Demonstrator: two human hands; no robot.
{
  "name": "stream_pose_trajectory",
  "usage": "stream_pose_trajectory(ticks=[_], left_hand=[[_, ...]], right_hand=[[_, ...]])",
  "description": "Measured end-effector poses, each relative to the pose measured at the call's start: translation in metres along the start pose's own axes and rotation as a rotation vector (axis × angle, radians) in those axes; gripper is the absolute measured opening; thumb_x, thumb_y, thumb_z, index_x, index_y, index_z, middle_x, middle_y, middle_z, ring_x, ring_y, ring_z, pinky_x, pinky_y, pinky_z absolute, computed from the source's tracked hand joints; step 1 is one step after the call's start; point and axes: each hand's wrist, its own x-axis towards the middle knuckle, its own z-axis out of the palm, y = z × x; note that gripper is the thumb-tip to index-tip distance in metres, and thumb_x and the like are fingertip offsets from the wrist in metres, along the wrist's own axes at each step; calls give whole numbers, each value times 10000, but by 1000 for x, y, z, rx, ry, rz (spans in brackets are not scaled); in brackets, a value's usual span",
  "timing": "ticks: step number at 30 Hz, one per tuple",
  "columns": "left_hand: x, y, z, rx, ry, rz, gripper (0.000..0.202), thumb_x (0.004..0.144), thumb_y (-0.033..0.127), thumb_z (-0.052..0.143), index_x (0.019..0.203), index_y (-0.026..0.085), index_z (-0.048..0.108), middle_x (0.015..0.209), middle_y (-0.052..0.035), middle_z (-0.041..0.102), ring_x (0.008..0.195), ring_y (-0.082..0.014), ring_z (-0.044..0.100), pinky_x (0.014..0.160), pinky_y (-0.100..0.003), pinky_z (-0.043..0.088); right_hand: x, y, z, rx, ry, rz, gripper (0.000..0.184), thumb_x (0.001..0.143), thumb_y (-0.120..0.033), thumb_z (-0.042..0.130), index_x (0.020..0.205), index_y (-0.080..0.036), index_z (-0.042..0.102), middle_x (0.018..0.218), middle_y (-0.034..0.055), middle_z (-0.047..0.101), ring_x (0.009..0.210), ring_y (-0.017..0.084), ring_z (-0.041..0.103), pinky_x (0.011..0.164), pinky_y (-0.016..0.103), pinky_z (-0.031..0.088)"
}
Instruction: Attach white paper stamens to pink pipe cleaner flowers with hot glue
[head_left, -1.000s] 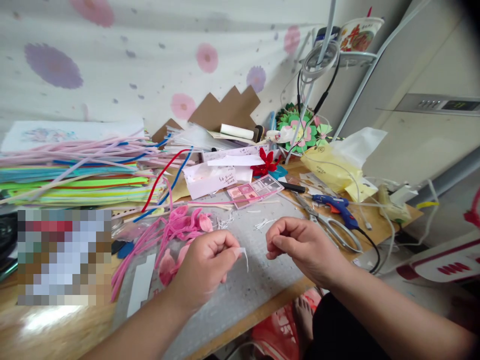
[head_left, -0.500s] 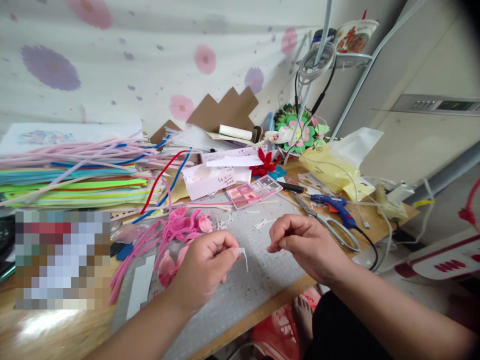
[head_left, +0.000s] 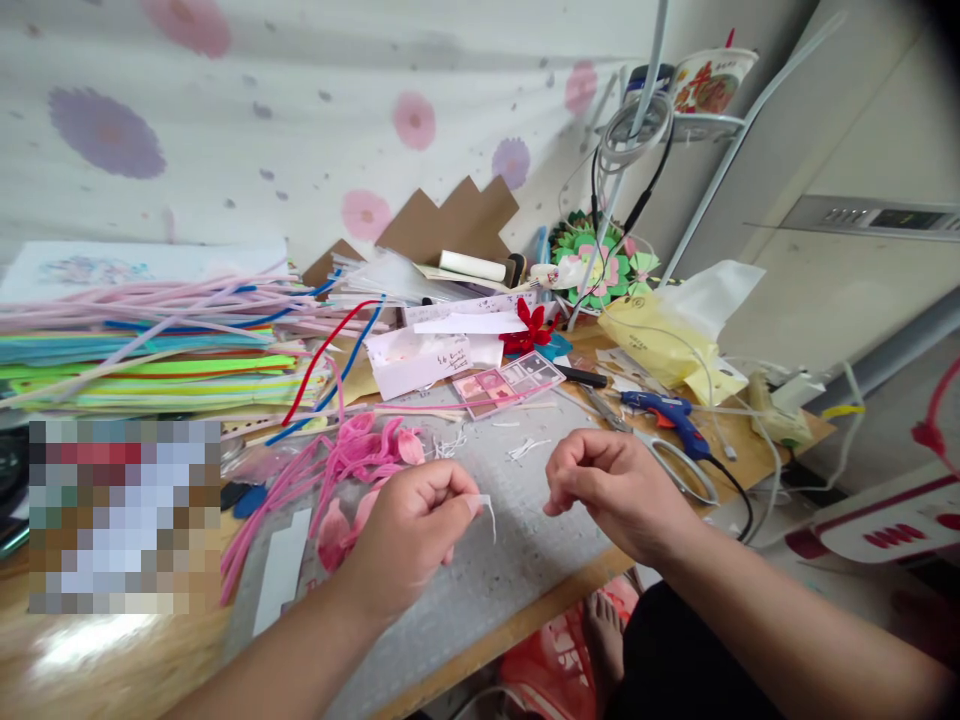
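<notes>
My left hand is closed in a pinch above the grey cutting mat. Between thumb and forefinger it grips a thin white strip, whose free end hangs down. To the right of it, apart, my right hand has its fingers curled and pressed together; whatever they may hold is hidden or too small to see. Behind the hands lie short white thread-like pieces and another small white bunch. Pink petals of fuzzy wire lie left of my left hand, partly covered by it.
Bundles of coloured pipe cleaners are stacked at the left. Scissors and a blue glue gun with its cable lie at the right. A palette, a white box and a red flower stand behind the mat.
My right hand has shifted slightly to the right, away from the left one. My left hand stays where it was, still pinching the white strip.
</notes>
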Motion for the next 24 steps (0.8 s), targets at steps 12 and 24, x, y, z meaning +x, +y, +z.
stream_pose_trajectory(ticks=[12, 24], left_hand=[[-1, -1, 2, -30, 3, 20, 163, 737, 270, 526, 602, 178, 513, 493, 78, 406, 403, -67, 393, 402, -194, 314], [-4, 5, 4, 76, -21, 87, 159, 741, 233, 527, 590, 184, 519, 469, 73, 411, 403, -75, 389, 415, -212, 285]], right_hand=[[-2, 1, 5, 34, -106, -30, 104, 681, -156, 729, 645, -176, 633, 622, -32, 575, 595, 110, 566, 632, 262, 490], [-1, 5, 27, -235, -196, 76, 138, 720, -306, 744, 726, -172, 714, 652, -5, 648, 629, 118, 556, 626, 256, 443]])
